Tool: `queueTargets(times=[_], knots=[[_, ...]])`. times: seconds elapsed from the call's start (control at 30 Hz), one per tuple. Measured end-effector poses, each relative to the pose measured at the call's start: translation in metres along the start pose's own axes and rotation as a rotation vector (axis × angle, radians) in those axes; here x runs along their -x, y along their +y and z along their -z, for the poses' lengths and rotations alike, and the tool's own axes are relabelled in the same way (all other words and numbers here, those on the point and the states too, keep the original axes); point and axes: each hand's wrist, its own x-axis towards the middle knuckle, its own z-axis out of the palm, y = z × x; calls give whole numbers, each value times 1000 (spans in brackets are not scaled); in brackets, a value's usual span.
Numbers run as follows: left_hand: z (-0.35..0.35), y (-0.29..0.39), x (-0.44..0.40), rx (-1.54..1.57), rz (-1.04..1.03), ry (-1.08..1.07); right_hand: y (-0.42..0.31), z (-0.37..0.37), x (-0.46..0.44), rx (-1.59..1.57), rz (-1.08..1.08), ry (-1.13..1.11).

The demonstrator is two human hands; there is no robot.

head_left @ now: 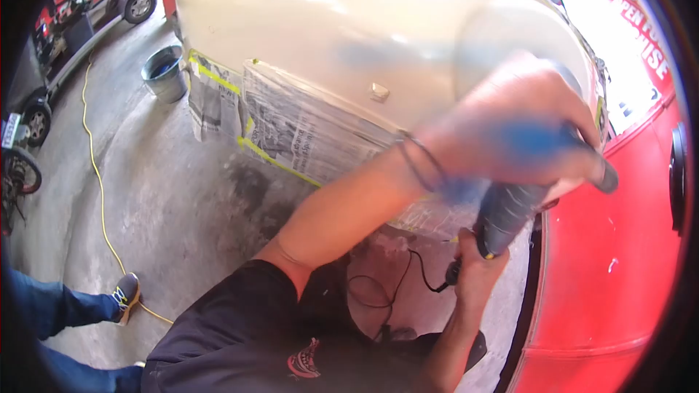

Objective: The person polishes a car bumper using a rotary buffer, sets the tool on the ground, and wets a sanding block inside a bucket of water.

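Note:
A polisher with a dark grey ribbed body [507,211] is held in both my hands against a glossy cream car panel [306,22]. My left hand [524,124] is closed over its front end, blurred by motion, with a blue smear across it. Lower down, my right hand [480,266] wraps the rear of the body, where a black cord [437,289] leaves it. A pale round blur, perhaps the spinning pad, shows beyond my left hand. Newspaper [284,124] edged with yellow-green tape covers the panel's lower part.
A metal bucket [164,76] stands on the concrete floor left of the car. A yellow cord [95,167] runs along the floor to a person's shoe [127,298]. Motorbikes and a vehicle are at far left. A red wall [604,262] rises close on the right.

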Motion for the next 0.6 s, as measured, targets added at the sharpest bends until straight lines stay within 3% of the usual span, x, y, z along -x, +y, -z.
queueTargets(times=[0.03,0.1,0.13,0.23,0.37,0.47,0.57,0.6], knots=[[6,7,5,66,52,84,-7,-10,6,12,4,-14],[29,26,14,-243,96,202,-22,-28,16,-3,-60,-134],[42,35,25,-250,108,223,-26,-35,19,6,-109,-181],[82,43,55,-448,45,299,-22,-61,18,106,187,-233],[107,46,101,-276,61,607,-36,-69,13,289,228,-366],[96,39,131,-299,37,704,-22,-57,9,317,263,-379],[60,19,152,-554,28,645,9,-33,5,326,269,-332],[41,12,142,-547,-62,563,23,-20,3,301,272,-289]])
